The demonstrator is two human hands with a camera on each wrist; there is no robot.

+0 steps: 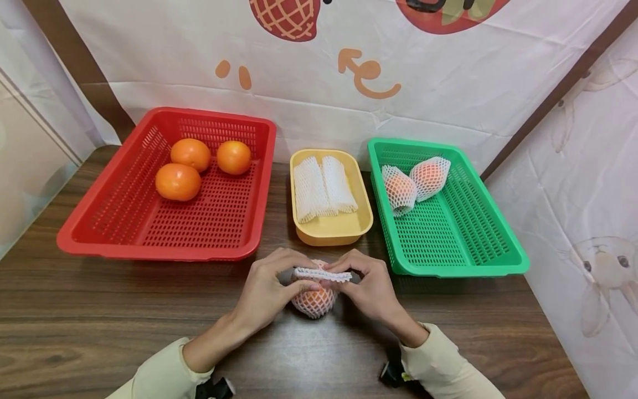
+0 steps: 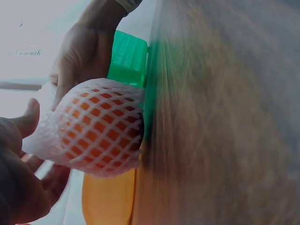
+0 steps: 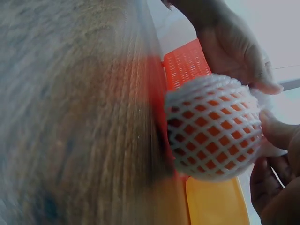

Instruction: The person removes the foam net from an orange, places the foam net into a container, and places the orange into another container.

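A round orange fruit [image 2: 101, 134] sits on the table inside a white foam net [image 1: 315, 303], whose lattice covers its sides. Above the fruit, the net's upper end is pressed into a flat band [image 1: 323, 275]. My left hand [image 1: 271, 285] pinches the left part of that end between thumb and fingers. On the opposite side my right hand [image 1: 368, 282] pinches the right part. In the right wrist view the orange skin shows through the mesh, with the right thumb [image 3: 277, 131] at the gathered end. The fruit's top is hidden under the net and fingers.
At the back left, a red basket [image 1: 149, 252] holds three bare orange fruits [image 1: 178, 182]. Behind my hands stands a yellow tub [image 1: 329, 235] with folded foam nets [image 1: 319, 191]. A green basket [image 1: 461, 269] at right contains two netted fruits [image 1: 400, 191]. A printed cloth [image 1: 309, 105] hangs behind.
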